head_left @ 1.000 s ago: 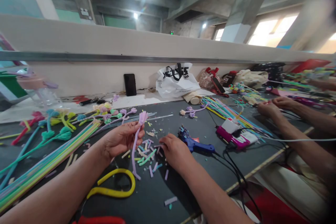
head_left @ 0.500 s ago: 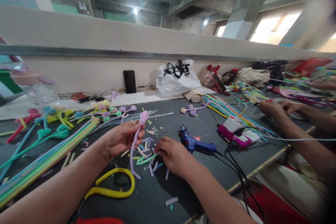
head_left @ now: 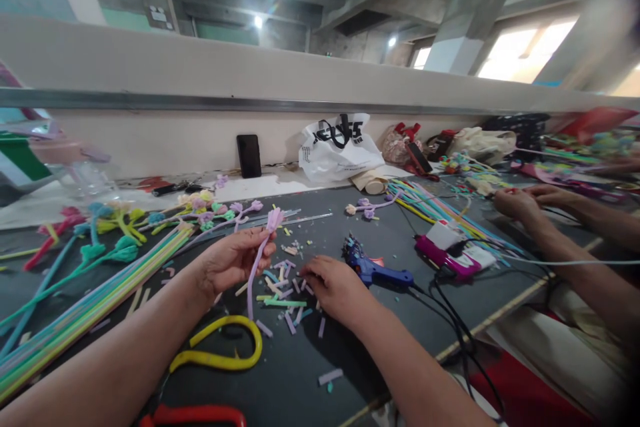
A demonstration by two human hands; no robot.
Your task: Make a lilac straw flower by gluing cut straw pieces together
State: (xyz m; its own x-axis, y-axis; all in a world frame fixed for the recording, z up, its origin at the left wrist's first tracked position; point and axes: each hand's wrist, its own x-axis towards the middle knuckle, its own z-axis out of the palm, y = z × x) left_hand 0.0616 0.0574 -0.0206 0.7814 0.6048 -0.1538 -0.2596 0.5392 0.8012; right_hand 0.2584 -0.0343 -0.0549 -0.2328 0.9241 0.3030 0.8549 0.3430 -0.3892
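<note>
My left hand [head_left: 239,259] pinches a lilac pipe-cleaner flower [head_left: 274,221] just below its bunched head. Its fuzzy stem [head_left: 255,277] hangs down toward the table. Over a scatter of short cut pipe-cleaner pieces [head_left: 290,320] is my right hand [head_left: 330,287], fingers curled together at the pile's right side. Whatever its fingertips hold is hidden. A mint green piece [head_left: 285,303] lies flat among the lilac, yellow and blue ones. Nearer me is a pair of cutters with one yellow handle [head_left: 255,347] and one red handle [head_left: 200,413].
A blue glue gun [head_left: 375,272] lies right of my right hand, its cord trailing to the front edge. Bundled pipe cleaners [head_left: 115,287] and finished flowers [head_left: 120,250] lie left. A magenta power strip [head_left: 445,257] and a co-worker's hands [head_left: 525,203] are at right.
The mint green piece has left my right fingers and lies flat in the pile. My right hand has shifted slightly right. My left hand keeps the lilac flower in nearly the same place.
</note>
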